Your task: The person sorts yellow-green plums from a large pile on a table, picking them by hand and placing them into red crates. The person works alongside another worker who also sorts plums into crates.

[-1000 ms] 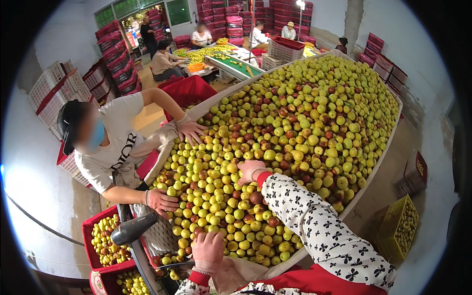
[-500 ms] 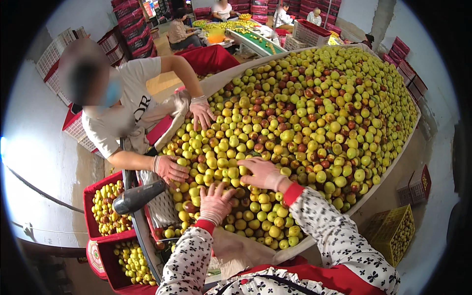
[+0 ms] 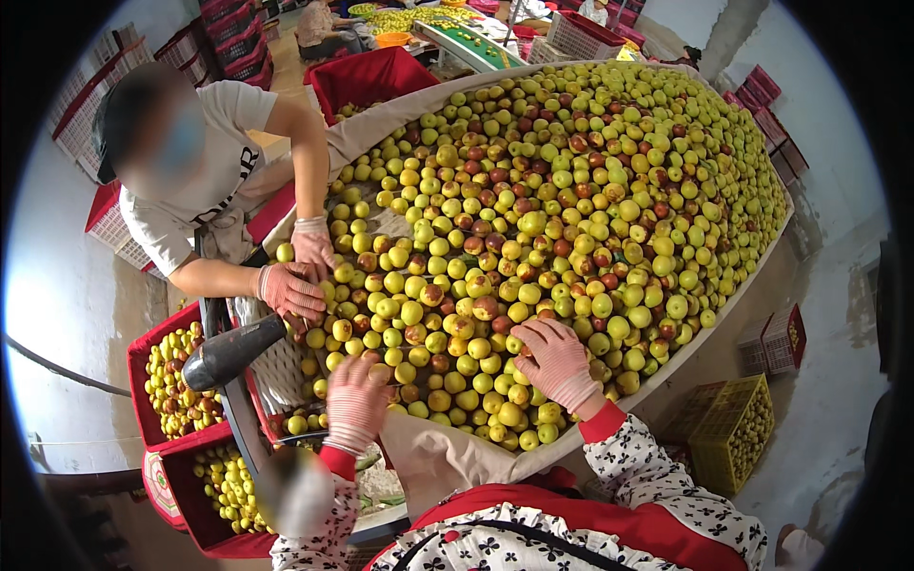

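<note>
A broad heap of yellow-green and reddish-brown jujubes [image 3: 571, 228] lies on a cloth-lined table [image 3: 457, 455]. My left hand [image 3: 355, 404], in a striped, pinkish glove, rests at the heap's near left edge; its fingers reach forward over the fruit, holding none that I can see. Farther right, my right hand [image 3: 557, 364], gloved likewise, lies on the jujubes with its fingers stretched out and apart. Across at the left, a co-worker's gloved hands [image 3: 297, 285] are close together on the fruit beside a white netted chute [image 3: 276, 376].
A black tapered tube [image 3: 233, 352] juts over the chute's frame. Red-lined crates [image 3: 214, 495] of jujubes stand below left. A yellow crate [image 3: 738, 433] of fruit is at the right on the floor. Behind the heap are a red-lined bin [image 3: 367, 76] and a green conveyor [image 3: 466, 43].
My hands have moved apart, the left toward the chute and the right rightward. The co-worker's hands have come together near the chute, and a bare patch shows behind them. The view has shifted.
</note>
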A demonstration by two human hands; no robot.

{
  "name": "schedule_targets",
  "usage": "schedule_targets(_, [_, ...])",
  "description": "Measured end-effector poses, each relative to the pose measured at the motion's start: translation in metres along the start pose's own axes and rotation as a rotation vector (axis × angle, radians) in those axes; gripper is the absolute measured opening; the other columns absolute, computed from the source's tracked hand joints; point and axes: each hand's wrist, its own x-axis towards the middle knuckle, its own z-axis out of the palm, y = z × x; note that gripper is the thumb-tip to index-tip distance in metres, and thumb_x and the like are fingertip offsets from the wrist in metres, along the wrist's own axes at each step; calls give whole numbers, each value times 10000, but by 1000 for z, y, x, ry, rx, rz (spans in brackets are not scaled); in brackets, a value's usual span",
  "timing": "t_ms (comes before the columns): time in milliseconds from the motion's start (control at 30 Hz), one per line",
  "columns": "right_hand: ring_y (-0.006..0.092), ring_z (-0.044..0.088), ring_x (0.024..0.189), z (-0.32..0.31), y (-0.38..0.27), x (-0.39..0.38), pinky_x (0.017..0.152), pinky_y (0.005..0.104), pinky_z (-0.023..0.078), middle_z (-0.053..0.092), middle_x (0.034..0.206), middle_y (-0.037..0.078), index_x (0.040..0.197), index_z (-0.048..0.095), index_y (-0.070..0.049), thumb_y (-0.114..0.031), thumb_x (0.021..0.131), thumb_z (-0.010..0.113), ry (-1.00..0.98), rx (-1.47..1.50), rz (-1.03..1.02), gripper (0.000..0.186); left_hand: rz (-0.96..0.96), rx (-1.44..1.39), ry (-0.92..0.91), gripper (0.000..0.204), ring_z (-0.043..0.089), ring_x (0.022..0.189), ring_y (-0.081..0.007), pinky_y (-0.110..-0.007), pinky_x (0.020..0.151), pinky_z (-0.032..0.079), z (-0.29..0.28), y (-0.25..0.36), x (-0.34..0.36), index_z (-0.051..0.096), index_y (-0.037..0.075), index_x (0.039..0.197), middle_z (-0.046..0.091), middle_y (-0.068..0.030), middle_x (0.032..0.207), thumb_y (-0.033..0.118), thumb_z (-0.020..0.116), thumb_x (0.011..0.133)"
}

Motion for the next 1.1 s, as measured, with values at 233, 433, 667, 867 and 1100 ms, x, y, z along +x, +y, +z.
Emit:
schedule_targets(233, [222, 564, 1107, 8, -3, 6, 985, 408, 417, 650, 1102, 5, 1107, 661, -172, -303, 769, 738, -17, -56, -51, 371, 251, 139, -320, 636, 244, 1469, -344, -687, 1165, 90, 34, 84, 37, 476, 385, 1436, 314, 1, 1590, 606, 602, 854])
schedule_targets(433, [205, 570, 1079, 9, -1, 2, 1019, 412, 382, 653, 1049, -1, 1024, 684, -171, -324, 761, 734, -11, -154, -149, 308, 130, 158, -116, 588, 288, 1447, -332, -633, 1165, 143, 34, 18, 33, 546, 309, 1394, 393, -16, 1547, 564, 604, 867])
schedule_targets(667, [209, 573, 1033, 16, -1, 4, 991, 412, 382, 641, 966, -4, 975, 681, -186, -317, 767, 714, 47, -182, -146, 248, -124, 131, -223, 654, 340, 1421, -339, -592, 1146, 253, 1, -24, 2, 473, 272, 1453, 431, -65, 1516, 449, 668, 855])
schedule_targets(867, [195, 584, 1003, 17, 1, 4, 985, 414, 383, 654, 954, -15, 962, 686, -185, -300, 770, 719, 50, -167, -138, 226, -257, 225, -139, 519, 410, 1351, -340, -564, 1082, 350, -23, -6, 12, 598, 181, 1283, 512, -91, 1400, 341, 725, 805])
schedule_targets(1100, [187, 582, 1012, 16, -2, 6, 998, 417, 382, 661, 963, -22, 973, 696, -183, -295, 766, 730, 51, -163, -157, 238, 329, 35, -79, 575, 388, 1393, -270, -597, 1150, 266, 33, 88, 52, 550, 289, 1347, 471, -7, 1463, 396, 728, 812])
